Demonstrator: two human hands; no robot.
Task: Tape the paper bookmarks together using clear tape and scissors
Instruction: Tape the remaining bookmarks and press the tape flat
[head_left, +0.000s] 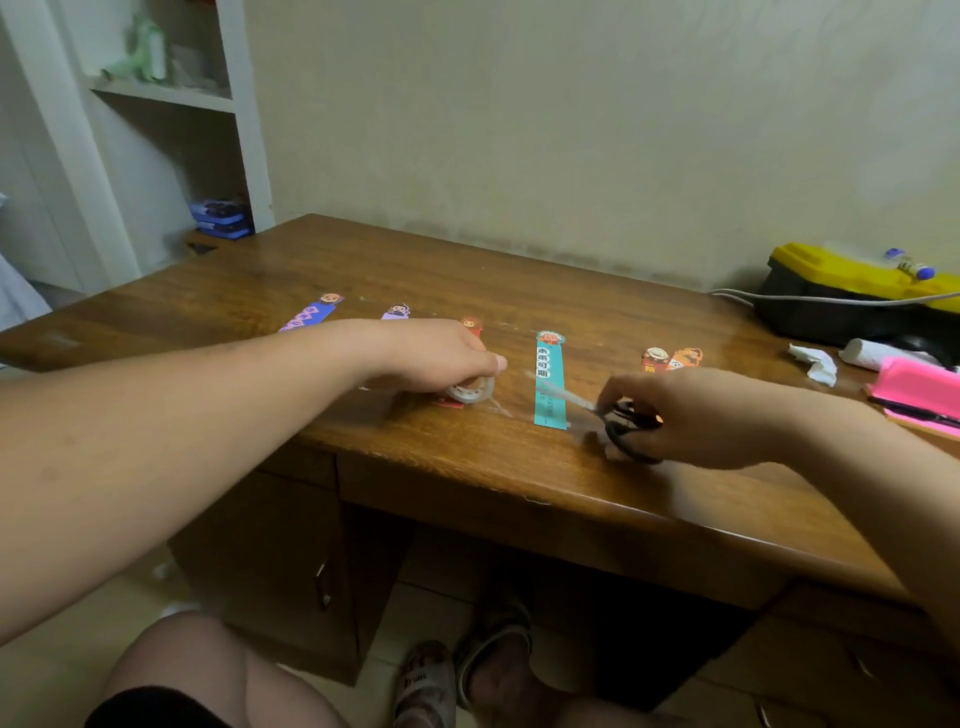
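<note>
While our left hand (441, 358) grips the clear tape roll (471, 392) on the desk (415, 260), our right hand (691, 415) holds the black scissors (626, 426), their blades over the teal bookmark (549, 384) between our hands. A purple bookmark (311, 313) lies far left. The yellow-lidded toolbox (810, 312) sits closed, with a bottle (909, 265) on its lid.

Wooden tabletop (519, 467): teal bookmark (549, 379) flat near front; blue bookmark (311, 314) at left; crumpled tissue (818, 364), pink notebook (919, 387), black-yellow toolbox (841, 273) at right.
</note>
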